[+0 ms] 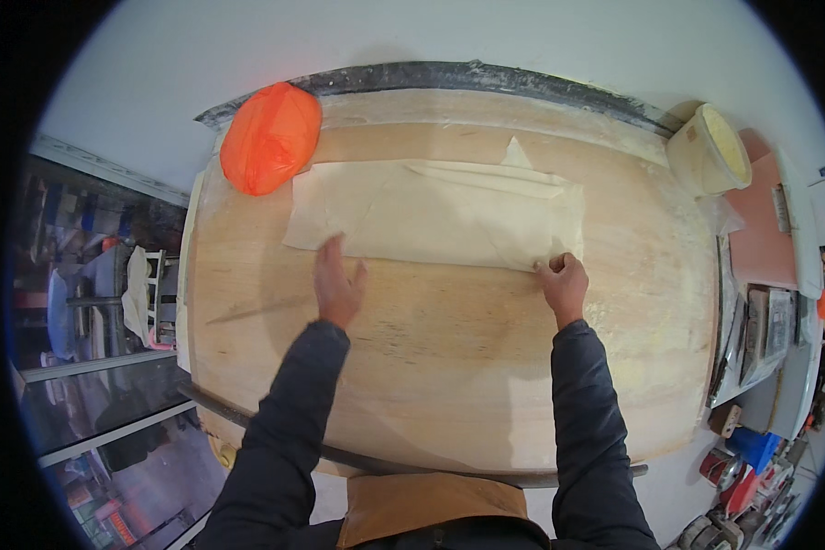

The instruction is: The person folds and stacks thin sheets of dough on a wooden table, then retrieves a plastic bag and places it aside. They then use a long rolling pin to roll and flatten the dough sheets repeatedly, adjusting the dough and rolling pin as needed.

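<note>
A wide, thin sheet of pale dough (426, 213) lies folded in layers on the wooden board (412, 385). Creases run along its far right side, and a pointed flap sticks out at the back. My left hand (339, 285) is slightly blurred at the sheet's near left edge, thumb and fingers apart, holding nothing. Whether its fingertips touch the dough I cannot tell. At the near right corner, my right hand (564, 285) pinches the dough's edge between thumb and fingers.
An orange plastic bag (271, 141) sits at the back left, close to the dough. A white bucket (705, 151) with pale yellow powder stands at the back right. Along the front edge, by my body, lies a long dark rod (385, 462). Shelving and glass panels flank the left side.
</note>
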The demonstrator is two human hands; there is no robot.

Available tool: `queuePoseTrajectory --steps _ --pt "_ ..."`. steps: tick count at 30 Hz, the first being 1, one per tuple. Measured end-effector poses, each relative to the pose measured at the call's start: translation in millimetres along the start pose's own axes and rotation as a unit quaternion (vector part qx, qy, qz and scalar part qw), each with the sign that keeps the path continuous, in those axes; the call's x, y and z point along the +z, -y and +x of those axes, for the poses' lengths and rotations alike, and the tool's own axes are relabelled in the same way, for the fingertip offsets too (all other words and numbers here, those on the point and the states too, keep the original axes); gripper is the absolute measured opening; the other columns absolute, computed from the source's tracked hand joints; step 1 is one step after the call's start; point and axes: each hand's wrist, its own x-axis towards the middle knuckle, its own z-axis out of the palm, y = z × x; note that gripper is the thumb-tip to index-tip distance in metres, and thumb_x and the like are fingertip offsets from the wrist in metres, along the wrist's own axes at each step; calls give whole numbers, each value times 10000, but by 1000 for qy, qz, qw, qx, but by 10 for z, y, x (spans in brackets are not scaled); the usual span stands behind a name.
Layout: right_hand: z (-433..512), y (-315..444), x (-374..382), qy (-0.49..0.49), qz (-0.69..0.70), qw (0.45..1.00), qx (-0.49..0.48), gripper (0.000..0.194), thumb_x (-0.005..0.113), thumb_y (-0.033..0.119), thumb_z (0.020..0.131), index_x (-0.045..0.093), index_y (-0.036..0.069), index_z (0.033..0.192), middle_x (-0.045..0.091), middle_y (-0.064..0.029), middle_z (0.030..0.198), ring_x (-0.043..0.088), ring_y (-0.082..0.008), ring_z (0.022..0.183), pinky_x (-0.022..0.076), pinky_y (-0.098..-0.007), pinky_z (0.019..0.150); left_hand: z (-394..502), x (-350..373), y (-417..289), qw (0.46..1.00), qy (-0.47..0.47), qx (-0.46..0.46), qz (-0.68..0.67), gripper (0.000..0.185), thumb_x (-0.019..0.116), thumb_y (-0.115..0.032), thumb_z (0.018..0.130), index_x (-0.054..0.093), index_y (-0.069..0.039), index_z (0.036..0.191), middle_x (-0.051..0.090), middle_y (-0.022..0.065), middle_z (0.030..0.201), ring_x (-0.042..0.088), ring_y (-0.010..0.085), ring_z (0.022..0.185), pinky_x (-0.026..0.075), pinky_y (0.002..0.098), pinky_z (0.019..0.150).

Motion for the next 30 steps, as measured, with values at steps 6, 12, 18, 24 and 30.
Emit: queuePoseTrajectory --steps 6,12,18,24,30 --pt "172 323 -230 104 249 963 13 212 738 148 851 565 24 855 561 -63 712 559 -176 642 477 -332 576 -1236 -508 -933 919 315 -12 -237 187 688 -166 868 681 -24 990 699 145 933 671 346 927 529 431 825" --pt "-1295 224 -237 126 360 881 279 202 725 105 887 548 11 910 585 -54 822 574 -128 698 538 -309 601 -2117 -1271 -898 848 493 -72 -182 285 701 -237 878 665 -25 1064 679 182 981 657 366 928 529 429 818" --pt "-3187 -277 -778 246 374 840 307 325 715 104 896 521 -6 1132 648 -114 961 651 -182 801 573 -332 701 -2822 -1894 -698 904 423 40 -52 432 733 -159 701 627 -45 1105 620 178 1087 581 394 1039 477 477 899" --pt "-3731 -906 -1819 305 -104 941 -98 421 725 44 706 550 41 1089 588 -154 998 591 -362 966 496 -466 792 -3127 -1755 -561 943 309 58 106 348 670 -51 661 625 -60 1006 586 143 1030 563 372 1024 435 488 911" --pt "-3753 -989 -1751 238 -193 943 -133 310 657 -16 656 515 75 916 533 -139 969 541 -378 955 455 -489 770 -2951 -1729 -219 934 346 44 78 279 659 -12 635 602 -62 904 572 153 924 564 395 941 460 490 780"
